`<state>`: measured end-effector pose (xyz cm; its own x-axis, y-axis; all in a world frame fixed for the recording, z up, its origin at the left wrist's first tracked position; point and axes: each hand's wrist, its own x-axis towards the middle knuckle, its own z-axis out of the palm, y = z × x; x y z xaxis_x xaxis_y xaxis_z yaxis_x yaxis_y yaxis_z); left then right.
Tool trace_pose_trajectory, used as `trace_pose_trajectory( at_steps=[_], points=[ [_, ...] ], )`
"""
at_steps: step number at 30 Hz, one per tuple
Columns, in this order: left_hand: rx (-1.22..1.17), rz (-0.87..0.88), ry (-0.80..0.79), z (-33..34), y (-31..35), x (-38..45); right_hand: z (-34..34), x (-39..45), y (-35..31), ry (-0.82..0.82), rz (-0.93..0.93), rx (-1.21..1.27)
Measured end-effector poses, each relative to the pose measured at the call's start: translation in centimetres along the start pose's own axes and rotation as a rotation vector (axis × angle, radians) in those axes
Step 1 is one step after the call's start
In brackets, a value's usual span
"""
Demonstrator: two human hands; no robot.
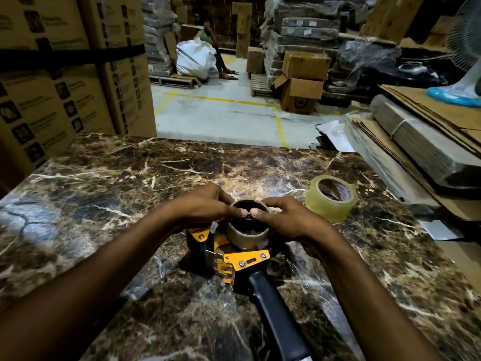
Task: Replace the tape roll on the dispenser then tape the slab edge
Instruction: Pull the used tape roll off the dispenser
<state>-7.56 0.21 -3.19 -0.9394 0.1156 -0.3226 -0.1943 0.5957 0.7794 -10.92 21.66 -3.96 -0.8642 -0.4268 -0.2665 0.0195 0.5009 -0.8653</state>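
Observation:
A yellow tape dispenser (244, 259) with a black handle lies on its side on the brown marble slab (109, 178). An empty brown cardboard core (246, 237) sits on its spindle. My left hand (205, 204) and my right hand (283, 217) grip the core's top rim from either side, thumbs meeting over the spindle hub. A full roll of clear tape (330, 198) lies flat on the slab to the right of my right hand.
Stacked cardboard boxes (65, 82) rise along the left. Flat cardboard sheets and wrapped bundles (429, 142) lie at the right, with a fan (466, 61) behind. Beyond the slab is concrete floor, pallets, boxes and a seated person (216, 53).

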Motion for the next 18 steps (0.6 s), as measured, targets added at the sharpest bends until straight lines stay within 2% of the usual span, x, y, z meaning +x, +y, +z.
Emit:
trace_pose_trajectory(
  at_steps=[4,9,11,18],
  points=[
    [-0.013,0.005,0.013,0.1,-0.1,-0.4,0.1,-0.4,-0.5,-0.016,0.039,0.059],
    [-0.004,-0.004,0.05,0.3,-0.4,-0.8,0.8,-1.1,-0.7,0.075,0.091,0.028],
    [-0.017,-0.019,0.061,0.4,-0.5,-0.8,1.0,-1.8,-0.6,0.089,0.114,0.109],
    [-0.019,0.001,0.051,0.6,-0.6,-0.7,0.7,-2.9,-0.9,0.038,0.14,0.138]
  ],
)
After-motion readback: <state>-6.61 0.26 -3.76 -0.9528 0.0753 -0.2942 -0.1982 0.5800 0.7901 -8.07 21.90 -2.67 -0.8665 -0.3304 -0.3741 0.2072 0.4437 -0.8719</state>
